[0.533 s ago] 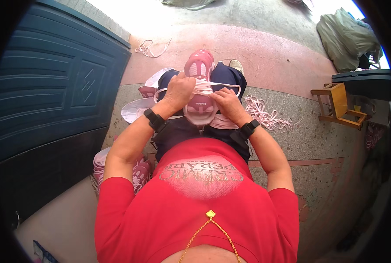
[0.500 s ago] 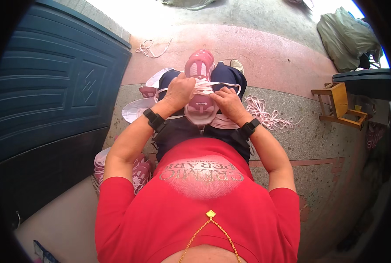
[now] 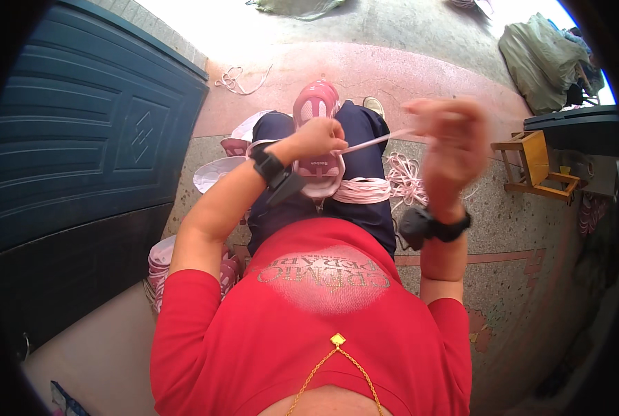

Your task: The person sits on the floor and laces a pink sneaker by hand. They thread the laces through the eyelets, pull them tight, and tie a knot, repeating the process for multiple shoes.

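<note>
Pink sneaker, toe pointing away, between the thighs of navy trousers; left hand over it, fingers pinched on a pale pink lace; right hand at the lace's far end, blurred, finger grip cannot be told; lace bundle across the right thigh; heap of loose laces beside; wooden stool; grey-green sack beyond

Dark-trousered lap, pink shoe on it, speckled floor with tangled laces, wooden stool
</note>
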Tool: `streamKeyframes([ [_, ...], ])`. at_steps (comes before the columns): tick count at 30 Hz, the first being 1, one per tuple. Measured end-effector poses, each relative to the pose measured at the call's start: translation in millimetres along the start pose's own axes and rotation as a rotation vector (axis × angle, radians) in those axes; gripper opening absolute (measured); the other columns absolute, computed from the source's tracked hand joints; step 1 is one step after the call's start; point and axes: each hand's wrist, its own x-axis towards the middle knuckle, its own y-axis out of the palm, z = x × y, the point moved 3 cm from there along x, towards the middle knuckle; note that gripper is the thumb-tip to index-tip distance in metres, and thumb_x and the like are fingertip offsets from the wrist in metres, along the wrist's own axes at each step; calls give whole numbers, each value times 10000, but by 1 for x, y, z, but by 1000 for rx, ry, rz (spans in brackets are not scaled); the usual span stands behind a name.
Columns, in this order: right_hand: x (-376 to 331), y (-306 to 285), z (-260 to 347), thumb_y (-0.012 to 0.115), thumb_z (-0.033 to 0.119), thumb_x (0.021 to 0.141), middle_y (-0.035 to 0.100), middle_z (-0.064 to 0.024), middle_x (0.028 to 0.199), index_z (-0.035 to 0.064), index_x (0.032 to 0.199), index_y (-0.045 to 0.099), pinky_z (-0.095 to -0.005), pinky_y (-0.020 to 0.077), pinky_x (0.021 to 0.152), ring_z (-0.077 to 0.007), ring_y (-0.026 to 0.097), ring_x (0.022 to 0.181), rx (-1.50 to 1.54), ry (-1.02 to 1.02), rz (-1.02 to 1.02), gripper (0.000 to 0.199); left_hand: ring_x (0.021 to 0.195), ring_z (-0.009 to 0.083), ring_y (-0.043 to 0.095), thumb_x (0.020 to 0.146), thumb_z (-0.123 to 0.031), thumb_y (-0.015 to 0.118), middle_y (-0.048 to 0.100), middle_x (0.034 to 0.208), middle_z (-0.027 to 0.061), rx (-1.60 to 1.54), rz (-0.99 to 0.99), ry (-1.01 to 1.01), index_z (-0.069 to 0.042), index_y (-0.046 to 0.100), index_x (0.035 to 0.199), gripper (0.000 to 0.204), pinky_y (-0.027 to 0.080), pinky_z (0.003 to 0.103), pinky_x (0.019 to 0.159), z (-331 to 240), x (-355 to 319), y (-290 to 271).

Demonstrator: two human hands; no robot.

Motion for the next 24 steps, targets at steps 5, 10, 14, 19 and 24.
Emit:
streamKeyframes([
  [5,-12,-30,-34,484,168,983,522,-34,711,21,1004,516,-257,448,549,-85,468,583,84,536,-162,152,898,368,554,861,-127,541,636,848,165,470,-348,-20,-83,626,1063,224,456,458,808,28,-34,-28],
  [10,-97,12,-125,562,156,916,579,13,735,14,915,639,-244,453,522,-84,519,588,-203,655,247,161,931,373,531,840,-120,561,640,829,164,438,-267,-7,-98,508,1231,395,441,462,815,62,-44,-29],
  [14,-143,46,-140,621,144,840,662,-80,777,21,922,676,-287,500,653,-144,630,693,-356,1004,571,157,793,230,552,848,-112,570,619,754,100,164,-246,-100,-68,493,1255,416,453,346,712,64,-51,-32],
  [19,-158,79,-149,559,182,829,644,-183,792,11,929,579,-433,519,663,-325,664,733,-851,597,728,199,607,54,479,867,-81,551,552,703,-4,-563,-239,-321,-45,459,1287,432,397,199,556,61,-63,-35],
  [24,-164,95,-154,513,121,846,628,-158,714,-50,891,526,-427,515,535,-345,656,657,-1073,379,957,177,550,47,460,855,-50,547,554,698,-4,-801,-230,-474,-33,452,1259,415,376,199,488,61,-68,-33],
])
